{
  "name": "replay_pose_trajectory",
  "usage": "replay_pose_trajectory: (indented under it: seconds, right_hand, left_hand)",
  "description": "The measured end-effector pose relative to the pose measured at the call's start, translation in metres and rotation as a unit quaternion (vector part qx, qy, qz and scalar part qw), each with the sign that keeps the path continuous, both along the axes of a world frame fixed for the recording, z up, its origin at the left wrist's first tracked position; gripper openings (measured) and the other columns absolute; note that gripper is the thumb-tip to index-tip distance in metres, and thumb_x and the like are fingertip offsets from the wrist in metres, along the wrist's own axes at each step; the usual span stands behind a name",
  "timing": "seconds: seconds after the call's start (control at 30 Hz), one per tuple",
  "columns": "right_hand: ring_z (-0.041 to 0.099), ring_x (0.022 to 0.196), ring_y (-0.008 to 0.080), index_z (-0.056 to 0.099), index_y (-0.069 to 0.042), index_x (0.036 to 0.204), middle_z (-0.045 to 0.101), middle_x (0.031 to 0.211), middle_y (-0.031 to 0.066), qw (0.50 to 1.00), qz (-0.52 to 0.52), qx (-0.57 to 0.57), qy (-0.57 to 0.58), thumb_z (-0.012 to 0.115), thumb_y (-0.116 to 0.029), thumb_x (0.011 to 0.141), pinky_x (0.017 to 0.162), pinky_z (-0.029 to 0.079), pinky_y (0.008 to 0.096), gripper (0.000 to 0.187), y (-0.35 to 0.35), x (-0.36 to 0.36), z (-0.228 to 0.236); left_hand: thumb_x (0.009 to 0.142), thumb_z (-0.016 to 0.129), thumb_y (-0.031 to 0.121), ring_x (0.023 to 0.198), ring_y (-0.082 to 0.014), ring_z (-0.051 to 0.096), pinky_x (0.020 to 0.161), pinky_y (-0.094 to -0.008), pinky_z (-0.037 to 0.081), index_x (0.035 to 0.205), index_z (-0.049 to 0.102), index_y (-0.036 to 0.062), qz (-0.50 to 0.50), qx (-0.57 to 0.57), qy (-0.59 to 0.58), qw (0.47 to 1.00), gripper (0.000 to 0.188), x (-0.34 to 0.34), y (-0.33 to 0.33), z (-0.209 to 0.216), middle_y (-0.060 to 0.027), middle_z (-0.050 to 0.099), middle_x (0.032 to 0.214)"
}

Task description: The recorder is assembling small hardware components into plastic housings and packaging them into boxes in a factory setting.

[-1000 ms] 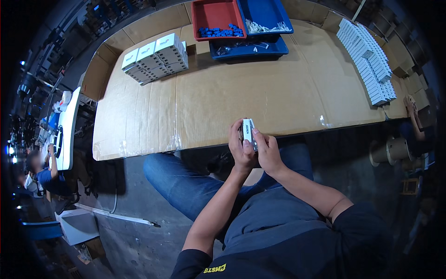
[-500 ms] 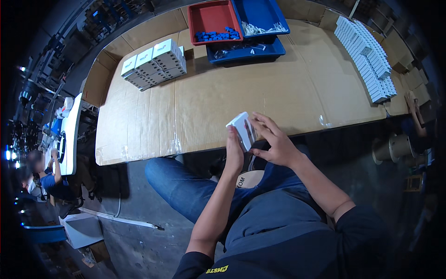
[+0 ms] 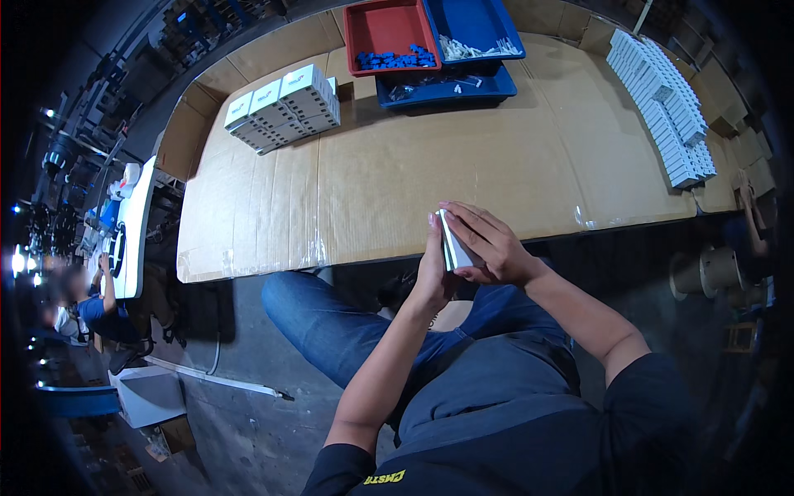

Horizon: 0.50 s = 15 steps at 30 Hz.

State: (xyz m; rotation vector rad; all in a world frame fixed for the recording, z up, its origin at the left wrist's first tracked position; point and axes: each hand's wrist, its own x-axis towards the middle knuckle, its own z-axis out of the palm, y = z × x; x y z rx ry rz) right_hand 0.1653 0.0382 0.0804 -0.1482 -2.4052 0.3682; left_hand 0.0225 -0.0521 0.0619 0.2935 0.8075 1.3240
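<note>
Co-worker (image 3: 101, 312) sitting at a white table (image 3: 140, 217)

At far left, the co-worker is wearing a blue shirt. Below, a white carton (image 3: 150, 397) is resting on the floor (image 3: 256, 434) near a pale strip (image 3: 217, 378). At right, a pale reel (image 3: 693, 274) is sitting below some cardboard boxes (image 3: 718, 97).

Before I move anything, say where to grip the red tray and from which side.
The red tray is probably best gripped by its left rim, from the left: that edge meets no other tray, while its right edge adjoins the upper blue tray.
</note>
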Motion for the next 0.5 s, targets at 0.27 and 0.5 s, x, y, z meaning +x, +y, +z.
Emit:
replay_pose_trajectory:
  seconds: [0.27,0.5]
  right_hand:
    - [0.051,0.139,0.0413,0.05,0.006,0.147,0.048,0.152,0.0264,0.998,-0.015,-0.057,-0.003,0.067,-0.044,0.098,0.115,0.043,0.0473,0.073,0.009,0.007,-0.007]
    - [0.054,0.136,0.0231,0.048,0.003,0.149,0.055,0.147,0.0155,0.754,-0.095,-0.631,0.16,0.057,-0.043,0.107,0.111,0.043,0.0348,0.062,-0.017,-0.003,-0.022]
  left_hand:
    - [0.105,0.036,0.07,0.099,-0.0228,0.07,0.082,-0.0342,0.059,0.138,0.053,0.0092,0.058,-0.037,-0.002,0.998,0.071,0.01,0.01,0.002,-0.0112,0.067,0.112]
    - [0.101,0.053,0.047,0.134,-0.0318,0.049,0.113,-0.04,0.039,0.161,0.025,-0.0037,0.144,0.19,0.345,0.908,0.084,0.012,0.013,-0.002,-0.0207,0.045,0.149]
